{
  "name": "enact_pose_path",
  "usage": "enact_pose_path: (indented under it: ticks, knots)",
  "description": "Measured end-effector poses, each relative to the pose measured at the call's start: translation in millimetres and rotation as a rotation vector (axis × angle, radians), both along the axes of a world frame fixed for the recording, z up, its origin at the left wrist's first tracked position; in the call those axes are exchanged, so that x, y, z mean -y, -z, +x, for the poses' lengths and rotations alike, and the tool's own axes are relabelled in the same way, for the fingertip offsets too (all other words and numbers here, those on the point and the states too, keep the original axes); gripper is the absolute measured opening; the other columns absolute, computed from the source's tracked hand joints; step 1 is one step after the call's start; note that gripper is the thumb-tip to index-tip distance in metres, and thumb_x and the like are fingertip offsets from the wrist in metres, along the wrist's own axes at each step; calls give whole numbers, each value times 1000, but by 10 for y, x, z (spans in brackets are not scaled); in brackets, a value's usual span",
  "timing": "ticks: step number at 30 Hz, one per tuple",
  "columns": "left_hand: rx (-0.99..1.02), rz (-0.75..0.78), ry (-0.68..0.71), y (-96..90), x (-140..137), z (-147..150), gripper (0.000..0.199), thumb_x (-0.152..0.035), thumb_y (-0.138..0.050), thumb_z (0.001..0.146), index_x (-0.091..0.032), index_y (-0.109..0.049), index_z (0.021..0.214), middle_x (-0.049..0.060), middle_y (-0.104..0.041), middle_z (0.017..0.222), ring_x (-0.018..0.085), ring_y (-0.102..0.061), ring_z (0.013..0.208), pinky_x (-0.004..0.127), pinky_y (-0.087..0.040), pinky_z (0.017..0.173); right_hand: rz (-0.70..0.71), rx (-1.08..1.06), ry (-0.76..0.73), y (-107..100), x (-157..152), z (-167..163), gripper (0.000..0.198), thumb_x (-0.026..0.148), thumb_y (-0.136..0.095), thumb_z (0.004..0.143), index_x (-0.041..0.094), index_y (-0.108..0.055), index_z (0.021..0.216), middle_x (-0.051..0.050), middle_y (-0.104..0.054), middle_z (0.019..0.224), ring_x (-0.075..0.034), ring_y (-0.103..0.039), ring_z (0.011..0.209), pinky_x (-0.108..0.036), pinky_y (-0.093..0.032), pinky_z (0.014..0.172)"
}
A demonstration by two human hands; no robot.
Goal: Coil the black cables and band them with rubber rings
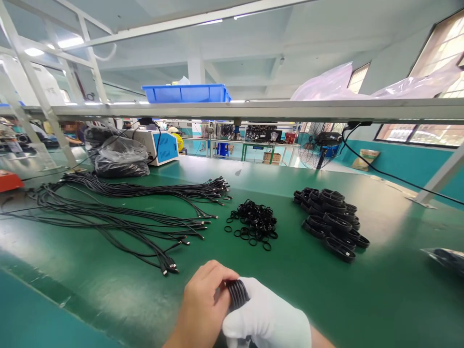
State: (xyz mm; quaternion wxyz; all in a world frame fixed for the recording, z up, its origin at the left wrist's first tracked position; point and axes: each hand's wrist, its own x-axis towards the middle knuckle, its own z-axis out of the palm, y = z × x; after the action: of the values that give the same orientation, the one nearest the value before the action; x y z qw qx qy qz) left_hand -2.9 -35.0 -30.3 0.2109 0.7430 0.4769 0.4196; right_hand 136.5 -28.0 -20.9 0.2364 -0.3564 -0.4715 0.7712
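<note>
My bare left hand [205,302] and my white-gloved right hand [270,316] meet at the front edge of the green table. Between them is a coiled black cable [238,293], its loops lying side by side. Both hands are closed around it; part of the coil is hidden by the fingers. Beyond my hands lies a pile of small black rings [253,217]. Long black cables [141,217] with plugs at their right ends stretch out on the left. Coiled cable bundles [331,220] are stacked to the right.
A plastic bag of dark items [118,154] and a white-and-blue machine [165,145] stand at the back left. A shelf [253,110] spans overhead with a blue tray [186,93]. Another plastic bag [447,258] lies at the right edge. A fan [317,145] stands behind the table [232,261].
</note>
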Motion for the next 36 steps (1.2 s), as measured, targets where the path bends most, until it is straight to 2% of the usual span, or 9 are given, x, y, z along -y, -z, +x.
enact_pose_path:
  ticks: [3,5,12,19,22,27,30,32,36]
  knots:
    - [33,-146,-12,-83,-9,-42,20,-14,-51,74,-23,-64,87,0,-62,84,16,-57,74,26,-45,70,-22,-96,3,6,-11,52,20,16,-62,53,11,-62,72,1,-55,50,-8,-50,41,-17,-43,38]
    - [-11,-197,-70,-105,-7,-73,11,-22,-51,78,-22,-62,77,-1,-60,76,16,-54,70,26,-42,66,-31,-133,-4,2,-17,76,22,16,-62,53,10,-63,75,0,-56,55,-8,-51,43,-17,-44,38]
    - [-99,-410,-58,-168,-81,-28,20,-31,-50,80,-21,-56,64,-3,-52,65,14,-48,62,24,-35,56,-82,-288,-41,98,-47,126,33,31,-66,58,7,-65,81,-5,-63,57,-11,-56,43,-16,-37,34]
    - [-159,-480,-60,-167,-141,16,18,-28,-51,73,-20,-49,57,-4,-49,61,13,-44,57,23,-30,52,-78,-272,-8,151,-27,96,38,28,-70,58,7,-63,89,-7,-66,64,-13,-59,46,-19,-44,39]
    - [-200,-481,-86,-140,-136,60,19,-26,-49,72,-20,-45,54,-5,-46,58,12,-41,55,23,-27,50,-93,-237,30,143,-20,65,35,25,-71,55,9,-61,85,-3,-63,62,-12,-58,46,-21,-47,40]
    - [-311,-417,-131,-211,-158,139,21,-19,-48,68,-20,-38,50,-4,-43,57,13,-37,56,25,-23,51,-82,-157,68,124,-20,33,22,17,-66,52,11,-59,72,2,-53,52,-8,-51,42,-16,-41,35]
    - [-342,-424,-115,-294,-158,99,14,-19,-50,67,-21,-46,53,-4,-49,57,14,-41,57,24,-23,51,-73,-164,83,96,-16,35,22,19,-67,50,10,-59,68,2,-53,53,-7,-49,41,-16,-39,33]
    - [-287,-446,-79,-324,-147,50,5,-19,-51,68,-23,-55,66,-5,-54,59,14,-45,56,23,-26,50,-77,-153,73,75,-15,41,20,19,-65,50,9,-59,66,1,-52,51,-7,-47,38,-15,-38,32]
    - [-130,-433,25,-281,-118,17,13,-17,-49,70,-23,-60,73,-4,-60,63,14,-52,59,22,-34,52,-88,-122,19,65,-25,47,22,16,-64,50,10,-60,71,2,-52,50,-8,-49,40,-16,-41,34]
